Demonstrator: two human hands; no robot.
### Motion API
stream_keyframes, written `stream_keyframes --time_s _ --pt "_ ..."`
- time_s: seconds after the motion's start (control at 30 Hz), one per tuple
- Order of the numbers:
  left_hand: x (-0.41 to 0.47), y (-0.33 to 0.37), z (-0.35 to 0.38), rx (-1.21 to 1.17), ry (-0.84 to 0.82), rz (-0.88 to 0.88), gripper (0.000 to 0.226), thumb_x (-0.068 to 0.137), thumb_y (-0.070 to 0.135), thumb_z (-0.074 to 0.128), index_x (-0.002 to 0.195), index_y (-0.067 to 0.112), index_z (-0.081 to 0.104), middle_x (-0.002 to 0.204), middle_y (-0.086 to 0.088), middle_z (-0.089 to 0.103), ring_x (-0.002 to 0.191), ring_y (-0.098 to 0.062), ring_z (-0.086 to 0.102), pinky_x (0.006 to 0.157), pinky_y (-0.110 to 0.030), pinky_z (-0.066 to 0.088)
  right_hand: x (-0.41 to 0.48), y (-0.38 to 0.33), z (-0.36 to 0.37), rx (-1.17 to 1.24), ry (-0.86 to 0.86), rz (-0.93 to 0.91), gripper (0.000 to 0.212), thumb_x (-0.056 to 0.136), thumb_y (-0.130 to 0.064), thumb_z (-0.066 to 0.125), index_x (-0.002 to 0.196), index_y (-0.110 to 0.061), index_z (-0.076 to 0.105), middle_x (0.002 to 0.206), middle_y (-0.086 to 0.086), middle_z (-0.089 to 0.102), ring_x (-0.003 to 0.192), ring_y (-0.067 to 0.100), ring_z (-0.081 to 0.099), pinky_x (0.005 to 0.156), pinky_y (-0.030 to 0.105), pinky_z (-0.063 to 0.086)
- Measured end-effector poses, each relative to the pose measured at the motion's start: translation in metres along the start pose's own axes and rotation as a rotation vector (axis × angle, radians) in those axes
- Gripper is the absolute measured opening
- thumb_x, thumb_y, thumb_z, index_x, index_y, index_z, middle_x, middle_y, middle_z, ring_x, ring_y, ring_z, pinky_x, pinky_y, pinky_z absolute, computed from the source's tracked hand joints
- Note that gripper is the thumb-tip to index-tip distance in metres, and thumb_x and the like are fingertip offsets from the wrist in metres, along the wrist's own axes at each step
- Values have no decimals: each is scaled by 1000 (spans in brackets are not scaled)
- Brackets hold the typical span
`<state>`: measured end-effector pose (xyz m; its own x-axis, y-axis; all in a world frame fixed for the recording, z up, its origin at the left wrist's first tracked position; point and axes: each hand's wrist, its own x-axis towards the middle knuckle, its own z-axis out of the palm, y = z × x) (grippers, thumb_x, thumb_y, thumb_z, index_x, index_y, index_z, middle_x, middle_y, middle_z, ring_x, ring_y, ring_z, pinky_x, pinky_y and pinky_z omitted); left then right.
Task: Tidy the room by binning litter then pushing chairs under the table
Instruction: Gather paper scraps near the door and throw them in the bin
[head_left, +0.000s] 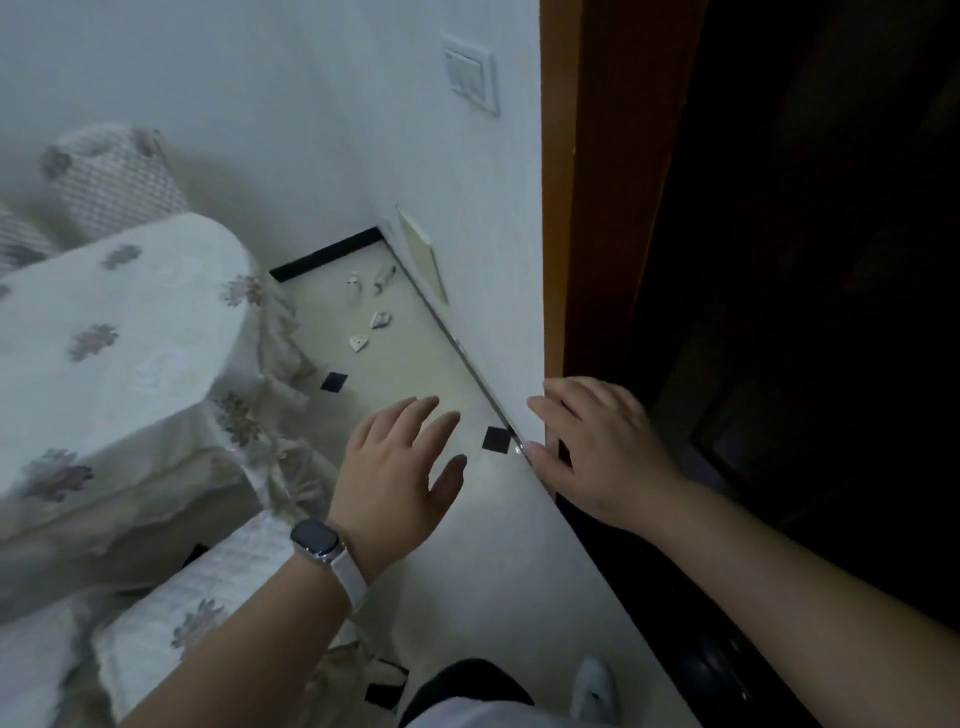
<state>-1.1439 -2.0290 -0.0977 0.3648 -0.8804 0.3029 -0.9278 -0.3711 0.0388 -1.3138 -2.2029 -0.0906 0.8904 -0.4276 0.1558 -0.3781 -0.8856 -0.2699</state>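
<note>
A person stands over a pale tiled floor (415, 364) with both hands stretched forward, fingers spread and holding nothing. The left hand (400, 467), a watch (318, 540) on its wrist, hovers above the tiles. The right hand (597, 447) is at the corner where the white wall (467, 182) meets a wooden door frame (558, 208); whether it touches is unclear.

Well beyond the hands, the litter (381, 320) lies as four or so small pale scraps scattered toward the far corner, between a seat under a flowered cover (130, 312) and the wall. The scraps look like torn paper or wrappers: probably light, thin and easily crumpled. Each would likely be lifted with a fingertip pinch at a raised edge, then gathered in one palm. A light switch (470, 73) sits higher up the wall. No bin is in view.
</note>
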Motion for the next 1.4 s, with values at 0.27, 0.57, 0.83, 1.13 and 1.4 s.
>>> stream_keyframes --time_s 0.27,0.57,0.83,1.13,1.4 --pt "21 -65 8 40 36 -135 43 90 42 54 122 17 65 128 -8 62 118 -33 56 97 -45 44 84 -5 20 -19 -11 -127 52 89 -52 40 117 -16 66 122 7 63 115 25 54 97 41 43" --pt "75 -187 36 35 113 -197 42 89 42 55 122 18 64 128 -8 61 119 -32 54 97 -43 40 210 -30 38 -156 13 -198 53 88 -52 39 117 -17 67 124 7 63 115 25 53 99 36 29" --pt "123 -300 40 31 99 -224 43 89 41 53 123 17 63 128 -10 61 118 -34 55 96 -47 45 330 -76 55 -187 24 -272 59 93 -52 35 127 -12 61 133 13 57 122 32 50 101 47 38" --pt "151 -377 50 16 73 -312 44 88 42 52 124 19 61 132 -7 58 121 -34 52 98 -46 41 424 -103 83 -160 -5 -369 58 94 -50 37 125 -9 62 131 15 58 121 34 51 99 49 38" --pt "205 -443 80 19 0 -352 48 89 44 45 126 18 60 132 -9 58 122 -34 51 98 -48 41 527 -107 135 -130 -20 -430 55 92 -48 40 124 -9 62 127 15 60 117 35 54 96 48 42"
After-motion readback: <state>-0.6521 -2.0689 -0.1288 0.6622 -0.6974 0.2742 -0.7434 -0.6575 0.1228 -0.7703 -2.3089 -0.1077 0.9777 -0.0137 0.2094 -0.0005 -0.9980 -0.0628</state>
